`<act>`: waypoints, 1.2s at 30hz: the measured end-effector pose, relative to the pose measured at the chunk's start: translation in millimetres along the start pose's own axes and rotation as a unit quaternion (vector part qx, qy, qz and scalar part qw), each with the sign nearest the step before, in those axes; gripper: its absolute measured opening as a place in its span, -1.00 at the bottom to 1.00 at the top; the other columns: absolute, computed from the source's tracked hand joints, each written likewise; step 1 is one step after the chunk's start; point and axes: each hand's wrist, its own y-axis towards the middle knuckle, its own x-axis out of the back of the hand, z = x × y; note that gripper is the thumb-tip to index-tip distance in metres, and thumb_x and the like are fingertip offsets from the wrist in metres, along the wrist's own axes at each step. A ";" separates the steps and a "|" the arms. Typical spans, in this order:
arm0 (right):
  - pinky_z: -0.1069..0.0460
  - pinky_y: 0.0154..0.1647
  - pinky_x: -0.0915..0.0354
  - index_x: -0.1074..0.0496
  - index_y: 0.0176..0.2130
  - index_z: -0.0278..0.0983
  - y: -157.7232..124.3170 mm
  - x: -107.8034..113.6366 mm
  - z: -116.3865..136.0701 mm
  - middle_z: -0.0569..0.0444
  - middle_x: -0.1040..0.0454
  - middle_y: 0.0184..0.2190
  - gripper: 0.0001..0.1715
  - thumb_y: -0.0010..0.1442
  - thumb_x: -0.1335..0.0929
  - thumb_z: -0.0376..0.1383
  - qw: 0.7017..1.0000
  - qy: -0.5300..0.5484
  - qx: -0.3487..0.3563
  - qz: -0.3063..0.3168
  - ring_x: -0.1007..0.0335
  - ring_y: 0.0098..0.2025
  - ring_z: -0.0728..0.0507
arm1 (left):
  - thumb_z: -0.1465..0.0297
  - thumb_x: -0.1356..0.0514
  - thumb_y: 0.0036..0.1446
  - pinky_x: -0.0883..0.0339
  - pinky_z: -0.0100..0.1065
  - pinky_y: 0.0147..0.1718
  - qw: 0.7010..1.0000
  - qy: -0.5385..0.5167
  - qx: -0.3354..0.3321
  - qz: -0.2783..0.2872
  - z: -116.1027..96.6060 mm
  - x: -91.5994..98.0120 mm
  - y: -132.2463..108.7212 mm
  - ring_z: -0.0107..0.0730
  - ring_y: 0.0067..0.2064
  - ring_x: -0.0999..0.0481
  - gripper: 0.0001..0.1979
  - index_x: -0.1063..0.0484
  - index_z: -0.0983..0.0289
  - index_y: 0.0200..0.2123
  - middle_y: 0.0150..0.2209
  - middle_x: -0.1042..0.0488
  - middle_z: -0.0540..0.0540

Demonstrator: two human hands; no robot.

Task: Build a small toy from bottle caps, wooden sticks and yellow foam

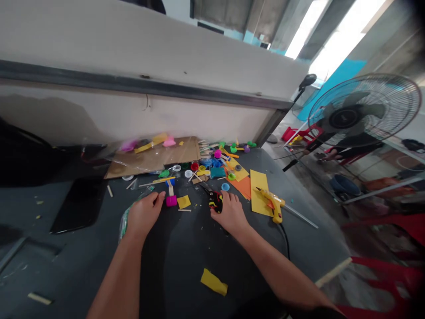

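My left hand (145, 214) hovers open over the dark table (179, 248), with its fingers just short of a magenta block carrying a craft stick (171, 200). A small yellow paper scrap (183, 202) lies beside that block. My right hand (229, 213) is against the black-handled scissors (215, 200), but its grip is unclear. To its right, a yellow hot glue gun (272, 204) lies on a yellow paper sheet (260, 192), beside an orange paper sheet (242, 188). A crumpled yellow paper piece (214, 282) lies near the table's front.
Coloured bottle caps (206, 166) and craft sticks crowd the table behind my hands, beside a plastic-covered cardboard sheet (152, 157). A black flat slab (78, 204) lies to the left. A wall (133, 115) backs the table. A standing fan (361, 110) and red chairs (381, 274) stand at right.
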 end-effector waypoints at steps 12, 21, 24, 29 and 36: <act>-0.10 -0.05 -0.12 -0.37 -0.06 -0.28 39.4 26.5 -17.6 -0.13 -0.40 -0.13 -0.49 0.22 -0.20 0.03 0.995 -0.033 0.093 -0.010 -0.22 -0.03 -0.27 | 0.12 0.11 0.23 0.12 -0.37 -0.51 0.999 0.032 -0.008 0.028 -0.4 -4.8 2.5 -0.37 -0.48 -0.37 -0.58 -0.28 0.22 -0.54 -0.52 -0.44 0.05; -0.01 -0.05 -0.13 -0.50 -0.23 -0.29 119.5 9.5 37.6 -0.07 -0.50 -0.26 -0.66 0.29 -0.17 -0.28 0.962 -0.041 0.264 0.046 -0.32 -0.14 -0.14 | 0.15 0.08 0.24 0.10 -0.38 -0.50 0.999 0.032 -0.001 0.032 -1.5 -2.1 0.2 -0.36 -0.45 -0.40 -0.59 -0.34 0.22 -0.52 -0.50 -0.46 0.06; -0.04 -0.04 -0.15 -0.50 -0.29 -0.34 126.6 -5.3 54.0 -0.16 -0.50 -0.24 -0.68 0.20 -0.28 -0.17 0.975 -0.033 0.209 0.060 -0.31 -0.07 -0.22 | 0.15 0.07 0.24 0.09 -0.37 -0.50 0.999 0.034 -0.004 0.034 -1.7 -2.2 0.5 -0.37 -0.44 -0.40 -0.60 -0.35 0.22 -0.51 -0.50 -0.46 0.06; -0.05 -0.11 -0.22 -0.49 -0.36 -0.38 138.0 -10.0 54.4 -0.19 -0.52 -0.29 -0.78 0.12 -0.31 -0.27 0.988 0.047 0.126 0.076 -0.38 -0.12 -0.24 | 0.16 0.08 0.24 0.11 -0.37 -0.51 0.999 0.026 -0.007 0.032 -0.2 -3.9 0.5 -0.38 -0.46 -0.39 -0.60 -0.34 0.22 -0.52 -0.51 -0.45 0.05; 0.15 -0.54 -0.23 -0.37 -0.17 -0.32 125.5 7.8 37.9 0.03 -0.54 -0.39 -0.75 0.16 -0.24 -0.29 0.937 0.304 0.081 0.150 -0.40 -0.44 -0.01 | 0.16 0.09 0.25 0.05 -0.38 -0.47 0.999 -0.028 -0.019 -0.027 -2.1 -3.6 -1.2 -0.42 -0.48 -0.34 -0.59 -0.26 0.23 -0.56 -0.56 -0.38 0.01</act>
